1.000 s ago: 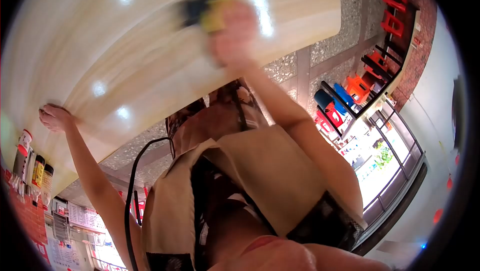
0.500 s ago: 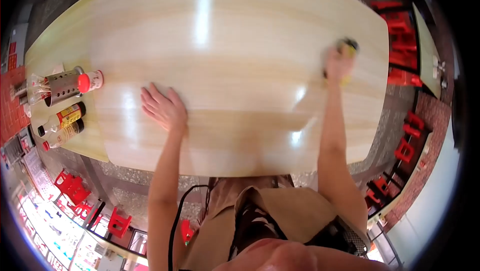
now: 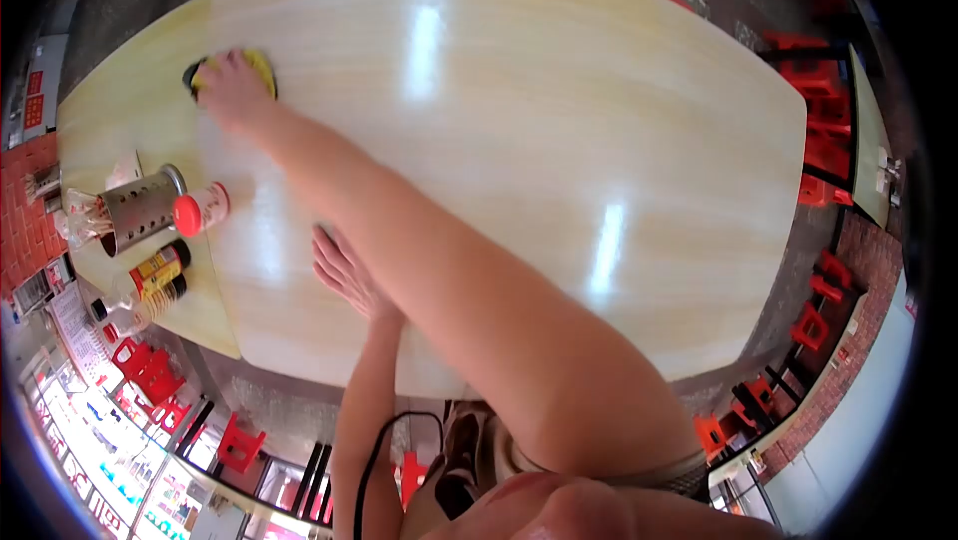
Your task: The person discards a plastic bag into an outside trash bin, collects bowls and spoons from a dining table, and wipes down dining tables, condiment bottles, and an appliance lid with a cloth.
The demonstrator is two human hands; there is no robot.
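Toward the far left of the glossy, wood-grained desk [image 3: 519, 161], the right hand [image 3: 235, 93] curls over a rounded yellow-and-black pad [image 3: 262, 71]; the left hand [image 3: 349, 275] — palm down, fingers slightly spread, gripping nothing visible — lies near a red-lidded cylindrical jar [image 3: 204, 209].

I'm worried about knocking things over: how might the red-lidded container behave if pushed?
The red-lidded container has a rounded body, so it could roll if toppled. Standing upright, it might tip if pushed near its lid. The tabletop looks glossy, so a low push may slide it.
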